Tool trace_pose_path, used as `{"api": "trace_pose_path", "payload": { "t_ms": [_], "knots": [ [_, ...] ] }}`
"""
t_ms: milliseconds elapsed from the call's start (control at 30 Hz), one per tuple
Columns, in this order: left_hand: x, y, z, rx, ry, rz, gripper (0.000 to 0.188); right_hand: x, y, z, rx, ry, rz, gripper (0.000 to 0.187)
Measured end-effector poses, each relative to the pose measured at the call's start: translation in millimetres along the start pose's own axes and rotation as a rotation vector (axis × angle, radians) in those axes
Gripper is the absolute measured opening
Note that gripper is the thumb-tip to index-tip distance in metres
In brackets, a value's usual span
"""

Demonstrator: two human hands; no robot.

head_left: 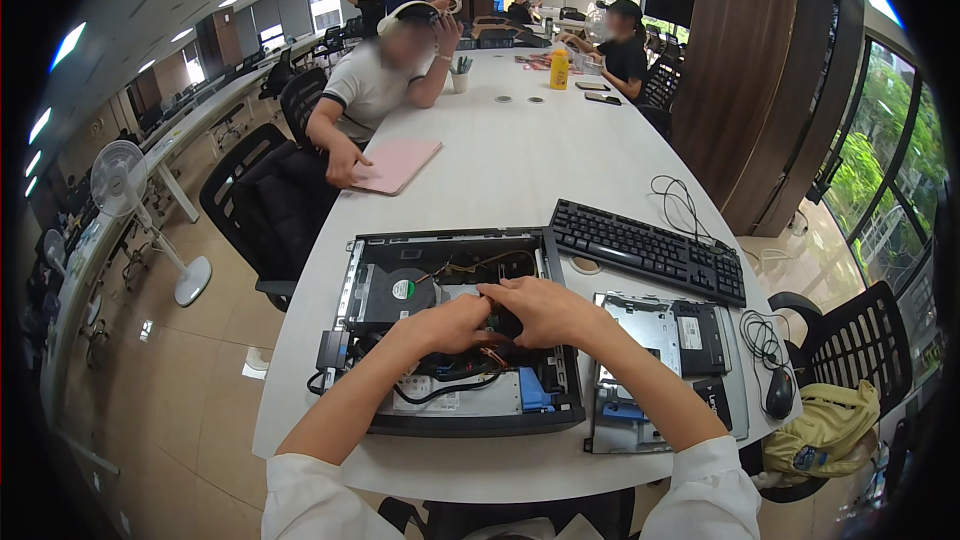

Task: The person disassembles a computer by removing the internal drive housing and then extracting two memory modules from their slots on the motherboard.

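Observation:
An open desktop computer case (372, 410) lies flat on the white table in front of me. Inside it are a black blower fan (395, 292), loose cables (455, 388), a silver metal box (490, 393) and a blue plastic latch (536, 390). Both hands reach into the middle of the case, close together. My left hand (458, 324) is curled, with its fingertips hidden among the parts. My right hand (545, 310) bends its fingers down into the case, its thumb side next to my left hand. What they grip is hidden.
Right of the case lie a metal panel (640, 325) with black drive-like parts, a black keyboard (650, 252) and a mouse (779, 393). Across the table, a person (385, 90) touches a pink folder (398, 165). Further back stand a pen cup (460, 82) and a yellow bottle (559, 70).

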State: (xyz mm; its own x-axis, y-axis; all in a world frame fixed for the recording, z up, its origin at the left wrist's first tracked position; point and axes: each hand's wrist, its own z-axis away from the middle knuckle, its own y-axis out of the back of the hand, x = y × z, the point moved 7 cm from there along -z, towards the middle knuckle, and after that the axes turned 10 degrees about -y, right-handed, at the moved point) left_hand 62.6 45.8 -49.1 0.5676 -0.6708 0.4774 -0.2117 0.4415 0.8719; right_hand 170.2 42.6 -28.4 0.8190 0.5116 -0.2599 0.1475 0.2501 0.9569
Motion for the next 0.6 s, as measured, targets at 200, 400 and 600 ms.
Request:
{"api": "trace_pose_path", "payload": {
  "t_ms": [200, 400, 600],
  "knots": [
    [-8.0, 4.3, 2.4, 0.067, 0.047, 0.110, 0.047, -14.4, 13.3, 3.8, -0.076, -0.005, -0.007, 0.103],
    [-17.3, -0.6, 0.3, 0.071, 0.152, 0.166, 0.054, -11.8, 11.3, 3.1, -0.033, -0.002, -0.012, 0.092],
    [0.7, 7.4, 1.7, 0.064, 0.159, 0.223, 0.043, -0.6, 7.5, 5.7, -0.062, -0.051, 0.004, 0.091]
  ]
}}
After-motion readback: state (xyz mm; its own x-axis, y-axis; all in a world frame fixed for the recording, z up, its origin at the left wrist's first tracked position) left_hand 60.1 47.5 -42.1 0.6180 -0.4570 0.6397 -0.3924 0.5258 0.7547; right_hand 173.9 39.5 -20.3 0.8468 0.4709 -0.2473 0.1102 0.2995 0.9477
